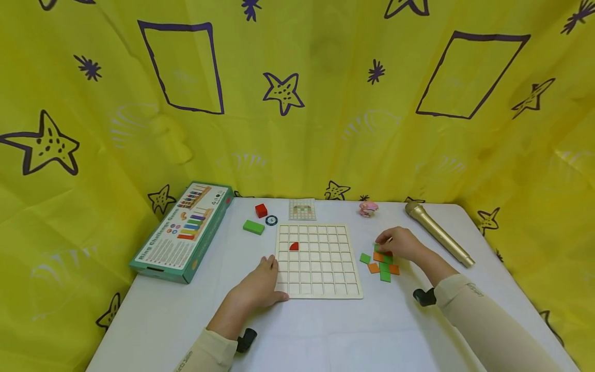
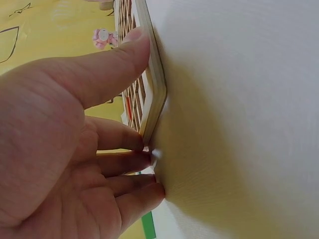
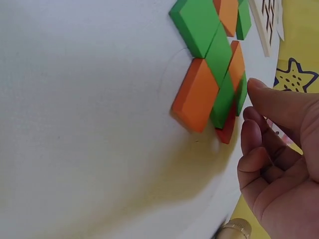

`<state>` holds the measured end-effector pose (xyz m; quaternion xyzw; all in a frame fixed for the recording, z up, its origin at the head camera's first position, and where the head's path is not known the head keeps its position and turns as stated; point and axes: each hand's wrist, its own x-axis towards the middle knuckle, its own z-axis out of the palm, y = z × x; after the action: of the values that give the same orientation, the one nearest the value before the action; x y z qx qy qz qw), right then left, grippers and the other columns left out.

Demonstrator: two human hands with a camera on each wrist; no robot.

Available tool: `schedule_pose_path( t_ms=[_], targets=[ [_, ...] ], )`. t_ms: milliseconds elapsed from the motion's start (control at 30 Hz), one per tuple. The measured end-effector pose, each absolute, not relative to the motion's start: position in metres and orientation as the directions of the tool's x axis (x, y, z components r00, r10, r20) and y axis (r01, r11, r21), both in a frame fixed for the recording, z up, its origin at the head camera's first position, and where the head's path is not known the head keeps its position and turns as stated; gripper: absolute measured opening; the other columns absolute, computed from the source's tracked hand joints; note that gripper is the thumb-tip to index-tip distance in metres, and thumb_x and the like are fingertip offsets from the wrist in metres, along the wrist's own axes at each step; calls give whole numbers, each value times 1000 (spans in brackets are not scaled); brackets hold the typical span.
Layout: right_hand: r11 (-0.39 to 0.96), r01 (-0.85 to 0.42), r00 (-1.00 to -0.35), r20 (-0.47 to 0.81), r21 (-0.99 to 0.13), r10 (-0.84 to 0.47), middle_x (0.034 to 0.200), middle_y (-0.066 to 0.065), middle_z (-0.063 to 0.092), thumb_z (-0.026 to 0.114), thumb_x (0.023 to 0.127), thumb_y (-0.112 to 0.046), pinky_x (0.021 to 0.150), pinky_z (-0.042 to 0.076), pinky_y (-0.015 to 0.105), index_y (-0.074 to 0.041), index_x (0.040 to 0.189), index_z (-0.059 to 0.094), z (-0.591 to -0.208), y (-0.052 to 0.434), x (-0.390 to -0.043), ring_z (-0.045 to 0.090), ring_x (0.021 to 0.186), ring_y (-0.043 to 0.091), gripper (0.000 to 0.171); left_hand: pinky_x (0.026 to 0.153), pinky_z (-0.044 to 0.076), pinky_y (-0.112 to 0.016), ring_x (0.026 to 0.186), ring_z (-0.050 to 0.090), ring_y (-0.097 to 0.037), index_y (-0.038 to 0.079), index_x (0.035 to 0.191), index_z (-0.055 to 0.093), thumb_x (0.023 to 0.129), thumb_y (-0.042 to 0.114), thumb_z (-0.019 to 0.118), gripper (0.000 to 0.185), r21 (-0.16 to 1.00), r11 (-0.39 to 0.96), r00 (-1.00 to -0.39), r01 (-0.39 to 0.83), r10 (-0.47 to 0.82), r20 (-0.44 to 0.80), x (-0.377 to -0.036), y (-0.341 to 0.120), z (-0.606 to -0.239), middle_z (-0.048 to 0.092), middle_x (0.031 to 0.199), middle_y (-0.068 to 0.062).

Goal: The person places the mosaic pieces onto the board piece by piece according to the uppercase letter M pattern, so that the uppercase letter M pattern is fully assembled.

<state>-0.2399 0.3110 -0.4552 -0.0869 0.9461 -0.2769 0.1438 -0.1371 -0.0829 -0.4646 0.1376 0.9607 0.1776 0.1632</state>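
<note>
A pale wooden grid board (image 1: pixel 318 261) lies flat mid-table with one red quarter-round piece (image 1: pixel 294 246) in a cell near its left side. My left hand (image 1: pixel 274 276) rests at the board's near left corner. Its thumb (image 2: pixel 114 64) lies along the board's edge (image 2: pixel 155 74) and its straight fingers (image 2: pixel 124 142) touch the side. Right of the board sits a heap of green and orange tiles (image 1: pixel 382 264). My right hand (image 1: pixel 383 244) hovers at the heap's far side with fingers loosely curled (image 3: pixel 251 105), the thumb tip against a green tile (image 3: pixel 224 94) beside an orange tile (image 3: pixel 197 94).
A green game box (image 1: pixel 183 232) lies at the left. A red cube (image 1: pixel 261 210), green block (image 1: pixel 253 227), round token (image 1: pixel 271 220) and pattern card (image 1: pixel 302 209) sit behind the board. A pink toy (image 1: pixel 368 208) and gold microphone (image 1: pixel 439 233) lie at the right. Yellow curtain surrounds the table.
</note>
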Motion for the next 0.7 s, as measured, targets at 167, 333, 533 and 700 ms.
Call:
schedule_pose_path(
  t_ms=[167, 333, 533, 700],
  targets=[
    [839, -83, -938, -243, -538, -249, 99, 9, 69, 74, 90, -9, 75, 52, 37, 3, 109, 73, -457, 312, -239, 59, 83, 21, 23, 113, 36, -48, 148, 26, -41, -14, 149, 34, 84, 38, 82, 96, 392, 896, -909, 210, 326, -258, -137, -84, -464, 29, 158, -28],
    [839, -88, -936, -243, -537, -253, 100, 11, 69, 73, 90, -7, 78, 52, 39, 5, 112, 72, -458, 312, -241, 58, 86, 22, 26, 114, 35, -48, 148, 25, -42, -14, 149, 33, 84, 38, 82, 96, 396, 894, -909, 210, 328, -256, -138, -85, -464, 28, 159, -28],
    [832, -77, -934, -253, -550, -254, 97, 11, 67, 73, 89, -5, 77, 51, 38, 7, 113, 71, -456, 310, -243, 56, 84, 22, 27, 113, 35, -48, 148, 24, -42, -14, 149, 33, 84, 38, 82, 96, 396, 893, -909, 213, 330, -256, -138, -85, -465, 28, 159, -28],
    [837, -70, -934, -260, -543, -247, 95, 10, 65, 73, 88, -5, 75, 50, 37, 5, 111, 71, -457, 309, -244, 55, 83, 23, 25, 113, 36, -48, 148, 25, -42, -14, 149, 34, 84, 39, 82, 96, 388, 896, -909, 214, 329, -257, -139, -85, -465, 28, 159, -27]
  ],
)
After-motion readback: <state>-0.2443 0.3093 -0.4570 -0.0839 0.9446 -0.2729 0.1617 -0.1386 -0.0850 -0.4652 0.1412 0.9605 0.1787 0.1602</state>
